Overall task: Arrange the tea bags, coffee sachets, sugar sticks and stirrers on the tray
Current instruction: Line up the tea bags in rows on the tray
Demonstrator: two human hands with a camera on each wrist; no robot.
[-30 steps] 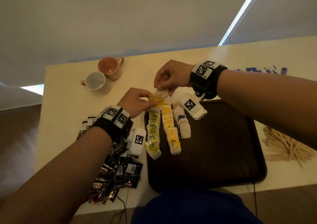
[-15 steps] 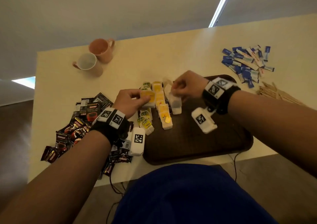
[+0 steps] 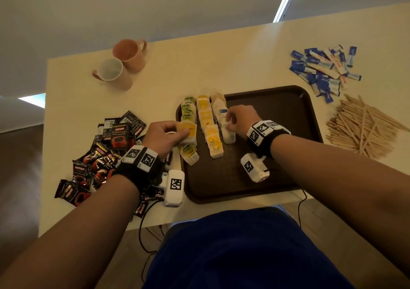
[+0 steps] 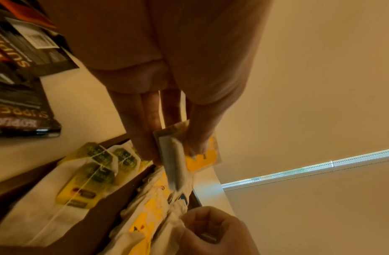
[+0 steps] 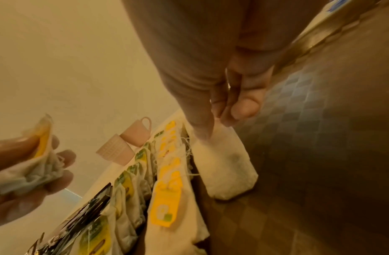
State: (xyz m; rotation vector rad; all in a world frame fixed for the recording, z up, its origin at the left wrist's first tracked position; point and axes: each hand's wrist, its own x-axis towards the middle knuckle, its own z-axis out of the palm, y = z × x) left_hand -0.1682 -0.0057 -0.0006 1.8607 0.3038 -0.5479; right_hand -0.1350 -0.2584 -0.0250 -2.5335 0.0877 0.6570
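Where the dark brown tray sat on the pale counter, it carried three rows of tea bags at its left end: green-tagged ones, yellow-tagged ones and plain white ones. The left hand pinched a yellow-tagged tea bag between thumb and curled fingers, over the green row. The right hand pinched the top of a white tea bag, whose lower end lay on the tray beside the yellow row. Its tag was hidden under the fingers. Both wrist views were blurred, so tag print could not be read. Left of the left hand's fingers lay black coffee sachets; beyond them stood two pink mugs. Well right of the right hand's fingers, off the tray, lay blue-and-white sugar sticks and wooden stirrers.
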